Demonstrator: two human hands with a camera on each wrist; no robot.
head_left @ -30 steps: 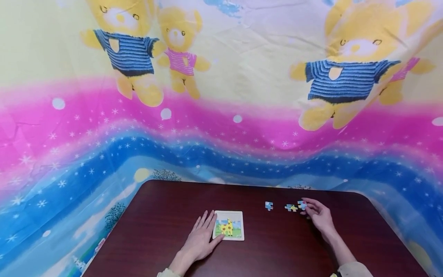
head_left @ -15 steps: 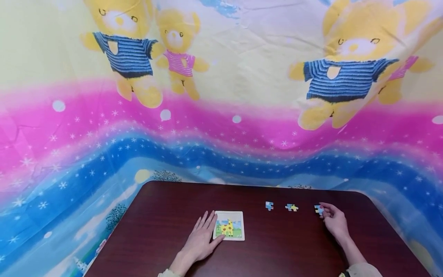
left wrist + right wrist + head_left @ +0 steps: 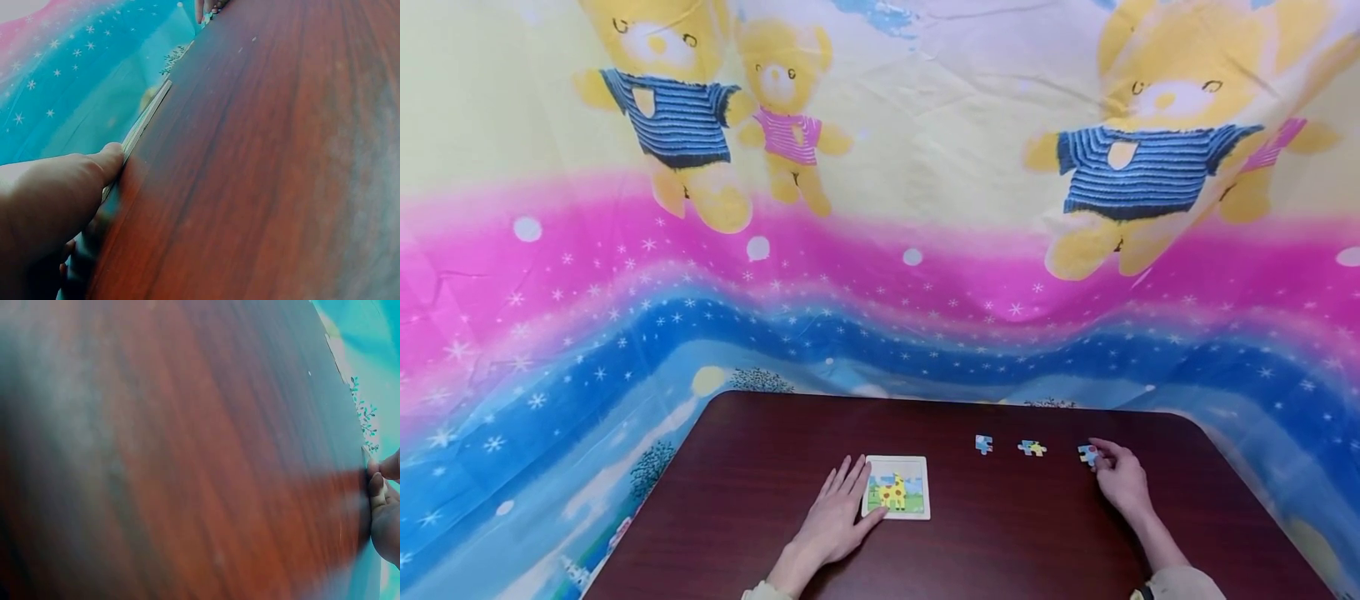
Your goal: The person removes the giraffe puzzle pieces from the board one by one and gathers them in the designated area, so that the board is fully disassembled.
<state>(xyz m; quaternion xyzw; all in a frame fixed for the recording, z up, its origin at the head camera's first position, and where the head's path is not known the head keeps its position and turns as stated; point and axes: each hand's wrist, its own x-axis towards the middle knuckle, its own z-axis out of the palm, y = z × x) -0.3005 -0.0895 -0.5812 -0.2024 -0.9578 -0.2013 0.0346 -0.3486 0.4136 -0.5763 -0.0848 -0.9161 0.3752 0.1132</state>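
One left hand [image 3: 835,518] is noted nearest, palm down on the surface [image 3: 985,542], its fingers straight and slightly spread, nothing being grasped. The left edge of a puzzle board [image 3: 927,492] is touched by these fingers, and its lower left corner is overlapped by the thumb; the placement is judged to be for steadying, so that sliding is prevented. On the board a giraffe picture [image 3: 892,493] is shown; the strip above it is pale and appears unfilled. Farther out, to the right, a loose puzzle piece [image 3: 1086,456] is pinched at its right side by the fingers of the right hand [image 3: 1125,483]; a side hold is presumably used so that the printed face is left visible. Whether the piece is lifted cannot be told. To its left a yellow-and-blue piece [image 3: 1036,448] and a mostly blue piece [image 3: 983,444] are set well apart, probably for easy picking. Beyond, the surface is backed by a printed cloth [image 3: 910,292].
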